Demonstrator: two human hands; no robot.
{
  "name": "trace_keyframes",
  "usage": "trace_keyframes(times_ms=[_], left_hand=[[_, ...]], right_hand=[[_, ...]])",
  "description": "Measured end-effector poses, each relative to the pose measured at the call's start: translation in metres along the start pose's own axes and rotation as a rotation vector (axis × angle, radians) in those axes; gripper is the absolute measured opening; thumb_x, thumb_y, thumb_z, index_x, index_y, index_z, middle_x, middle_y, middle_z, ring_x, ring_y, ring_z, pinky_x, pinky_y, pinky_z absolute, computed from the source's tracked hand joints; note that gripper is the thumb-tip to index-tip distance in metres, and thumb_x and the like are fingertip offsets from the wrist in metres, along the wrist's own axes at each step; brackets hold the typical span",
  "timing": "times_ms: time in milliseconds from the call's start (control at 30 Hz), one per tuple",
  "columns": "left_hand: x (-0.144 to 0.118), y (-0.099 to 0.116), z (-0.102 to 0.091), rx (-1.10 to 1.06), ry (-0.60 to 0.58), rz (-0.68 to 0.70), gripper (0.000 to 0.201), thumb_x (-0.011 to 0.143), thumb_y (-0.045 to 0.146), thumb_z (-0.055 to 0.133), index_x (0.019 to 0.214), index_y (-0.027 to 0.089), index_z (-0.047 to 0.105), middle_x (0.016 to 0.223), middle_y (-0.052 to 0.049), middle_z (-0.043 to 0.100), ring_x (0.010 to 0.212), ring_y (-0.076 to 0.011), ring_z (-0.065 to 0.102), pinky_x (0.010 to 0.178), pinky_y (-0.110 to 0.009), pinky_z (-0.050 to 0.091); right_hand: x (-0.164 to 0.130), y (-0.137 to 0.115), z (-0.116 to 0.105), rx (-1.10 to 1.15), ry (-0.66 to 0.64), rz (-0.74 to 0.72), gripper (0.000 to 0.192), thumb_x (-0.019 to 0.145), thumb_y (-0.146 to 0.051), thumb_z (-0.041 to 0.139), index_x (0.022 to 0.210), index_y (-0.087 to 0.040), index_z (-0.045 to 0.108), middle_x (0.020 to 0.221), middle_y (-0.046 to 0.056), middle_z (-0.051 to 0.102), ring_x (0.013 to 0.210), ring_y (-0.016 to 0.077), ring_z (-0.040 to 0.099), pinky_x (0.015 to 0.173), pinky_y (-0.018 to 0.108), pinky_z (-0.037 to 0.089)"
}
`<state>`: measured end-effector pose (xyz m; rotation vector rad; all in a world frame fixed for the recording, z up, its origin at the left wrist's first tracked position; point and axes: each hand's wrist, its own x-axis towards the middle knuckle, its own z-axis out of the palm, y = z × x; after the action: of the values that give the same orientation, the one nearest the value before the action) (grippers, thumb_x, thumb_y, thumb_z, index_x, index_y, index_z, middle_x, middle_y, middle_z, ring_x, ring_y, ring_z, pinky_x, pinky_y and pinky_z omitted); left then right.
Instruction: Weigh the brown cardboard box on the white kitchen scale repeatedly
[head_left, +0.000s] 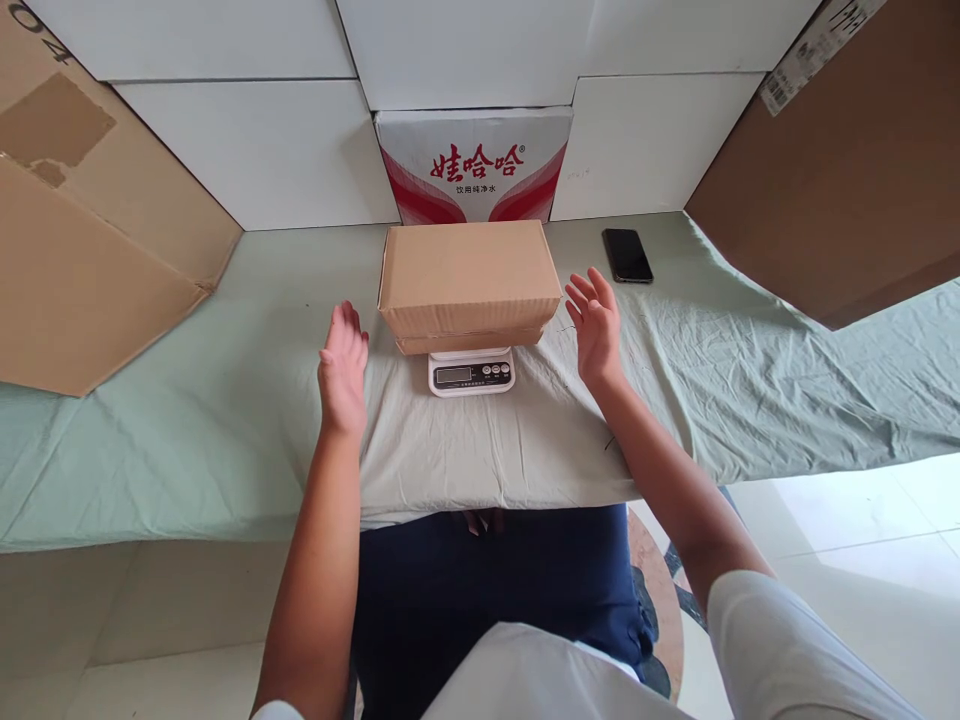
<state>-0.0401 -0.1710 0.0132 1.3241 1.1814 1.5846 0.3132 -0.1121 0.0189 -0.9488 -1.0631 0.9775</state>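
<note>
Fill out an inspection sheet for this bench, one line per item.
Surface: table under a creased pale green sheet.
Job's things: closed cardboard box resting on a small white scale; display unreadable.
Clutter: black phone lying flat, right of the box.
Grips: left hand and right hand open, either side of the box, not touching it.
Cables: nothing seen.
Surroundings: white boxes stacked behind, a red-printed water carton, brown cartons at both sides.
</note>
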Motion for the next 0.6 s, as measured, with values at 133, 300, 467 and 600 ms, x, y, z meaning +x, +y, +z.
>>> trace_keyframes(times_ms=[133, 300, 467, 600], left_hand=[[-0.001, 0.0, 0.0, 0.022, -0.003, -0.006, 0.096, 0.083, 0.095, 0.033, 0.163, 0.042, 0.04, 0.18, 0.002, 0.025, 0.169, -0.025, 0.018, 0.136, -0.042, 0.023], [-0.001, -0.002, -0.002, -0.027, 0.002, 0.005, 0.09, 0.084, 0.092, 0.039, 0.16, 0.043, 0.045, 0.179, 0.004, 0.029, 0.169, -0.0253, 0.019, 0.137, -0.043, 0.023], [0.0, -0.008, -0.005, -0.043, -0.016, 0.035, 0.082, 0.088, 0.089, 0.037, 0.157, 0.047, 0.048, 0.178, 0.006, 0.031, 0.169, -0.0245, 0.02, 0.137, -0.044, 0.022], [0.001, -0.012, -0.007, -0.033, -0.031, 0.054, 0.08, 0.091, 0.088, 0.034, 0.158, 0.047, 0.047, 0.178, 0.007, 0.032, 0.168, -0.024, 0.02, 0.137, -0.044, 0.021]], right_hand=[[0.0, 0.0, -0.001, -0.014, -0.01, -0.009, 0.068, 0.08, -0.07, 0.064, 0.14, -0.039, 0.053, 0.158, 0.002, 0.057, 0.154, 0.0313, 0.05, 0.135, 0.063, 0.029], [0.0, 0.001, -0.002, -0.008, -0.011, -0.012, 0.066, 0.08, -0.069, 0.064, 0.139, -0.04, 0.054, 0.156, 0.002, 0.058, 0.154, 0.032, 0.05, 0.134, 0.064, 0.03], [0.001, 0.002, -0.002, -0.018, -0.016, -0.025, 0.066, 0.081, -0.069, 0.063, 0.139, -0.04, 0.054, 0.155, 0.003, 0.059, 0.153, 0.0323, 0.051, 0.133, 0.064, 0.032], [0.002, 0.003, -0.003, -0.047, -0.03, -0.041, 0.067, 0.082, -0.073, 0.061, 0.141, -0.041, 0.052, 0.156, 0.003, 0.058, 0.153, 0.0334, 0.051, 0.131, 0.065, 0.033]])
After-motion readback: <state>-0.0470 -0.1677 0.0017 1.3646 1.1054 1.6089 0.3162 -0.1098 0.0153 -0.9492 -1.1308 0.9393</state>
